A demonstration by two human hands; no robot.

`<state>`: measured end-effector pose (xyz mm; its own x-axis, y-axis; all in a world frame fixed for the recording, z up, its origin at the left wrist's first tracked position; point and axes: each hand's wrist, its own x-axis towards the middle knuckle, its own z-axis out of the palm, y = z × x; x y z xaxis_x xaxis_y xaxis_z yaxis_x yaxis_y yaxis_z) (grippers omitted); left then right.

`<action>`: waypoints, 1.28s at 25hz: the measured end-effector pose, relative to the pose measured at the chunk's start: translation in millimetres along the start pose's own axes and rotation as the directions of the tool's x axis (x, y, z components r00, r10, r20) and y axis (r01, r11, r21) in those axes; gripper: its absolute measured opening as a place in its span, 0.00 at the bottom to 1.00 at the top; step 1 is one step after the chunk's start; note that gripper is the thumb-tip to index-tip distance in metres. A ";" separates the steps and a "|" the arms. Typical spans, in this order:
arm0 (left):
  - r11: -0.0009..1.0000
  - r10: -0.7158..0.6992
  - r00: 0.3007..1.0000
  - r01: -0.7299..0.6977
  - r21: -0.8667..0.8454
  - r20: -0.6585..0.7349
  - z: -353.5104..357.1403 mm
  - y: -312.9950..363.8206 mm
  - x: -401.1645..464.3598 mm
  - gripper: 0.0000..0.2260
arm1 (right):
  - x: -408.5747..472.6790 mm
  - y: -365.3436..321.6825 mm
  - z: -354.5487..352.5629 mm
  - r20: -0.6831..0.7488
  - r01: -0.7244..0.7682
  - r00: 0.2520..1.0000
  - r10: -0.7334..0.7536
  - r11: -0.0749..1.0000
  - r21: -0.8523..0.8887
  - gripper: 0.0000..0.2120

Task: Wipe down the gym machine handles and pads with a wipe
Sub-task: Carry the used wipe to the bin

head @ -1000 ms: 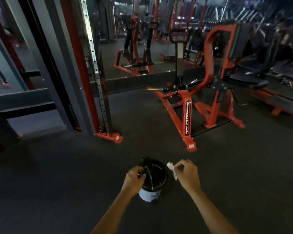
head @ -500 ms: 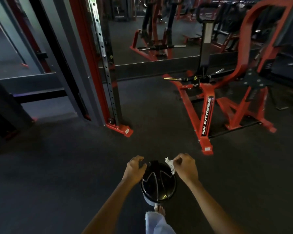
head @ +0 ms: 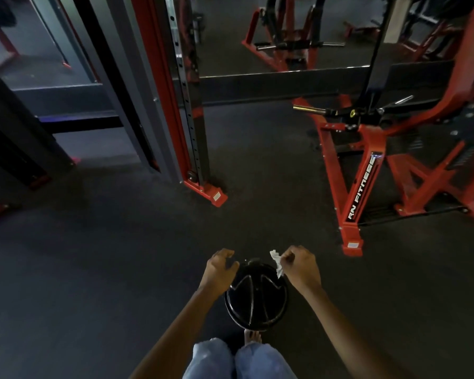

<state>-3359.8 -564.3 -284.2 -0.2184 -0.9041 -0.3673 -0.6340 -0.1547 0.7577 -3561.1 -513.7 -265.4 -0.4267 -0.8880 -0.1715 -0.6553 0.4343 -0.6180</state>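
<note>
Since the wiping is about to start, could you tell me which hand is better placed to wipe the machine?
The right hand: it already pinches the wipe; the left hand rests by the canister lid.

You have 2 hands in view, the left hand (head: 220, 269) and the right hand (head: 301, 266), with 1 white wipe (head: 276, 262) and 1 black-lidded container (head: 256, 298). You can count 1 bare foot (head: 252, 337), 2 denim-clad knees (head: 238, 359), and 1 red machine (head: 367, 160) marked RN FITNESS.
</note>
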 end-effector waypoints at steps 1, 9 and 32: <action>1.000 -0.001 1.000 0.001 0.004 0.006 0.6 -0.9 3.2 0.17 | 0.4 1.1 1.3 0.002 -0.018 1.000 0.018 1.000 -0.002 0.09; 0.999 0.031 0.999 -0.031 0.012 0.038 3.5 0.8 16.5 0.16 | -3.4 6.9 15.8 0.047 -0.069 0.996 0.072 0.996 -0.064 0.06; 0.998 0.068 0.997 -0.069 0.014 0.025 -5.0 -4.7 27.7 0.13 | -3.6 15.6 35.0 0.161 -0.113 0.977 0.141 0.979 -0.169 0.03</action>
<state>-3359.3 -590.6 -295.3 -0.2795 -0.9024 -0.3279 -0.6281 -0.0865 0.7733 -3548.0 -509.0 -301.2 -0.4088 -0.8307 -0.3779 -0.6988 0.5512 -0.4559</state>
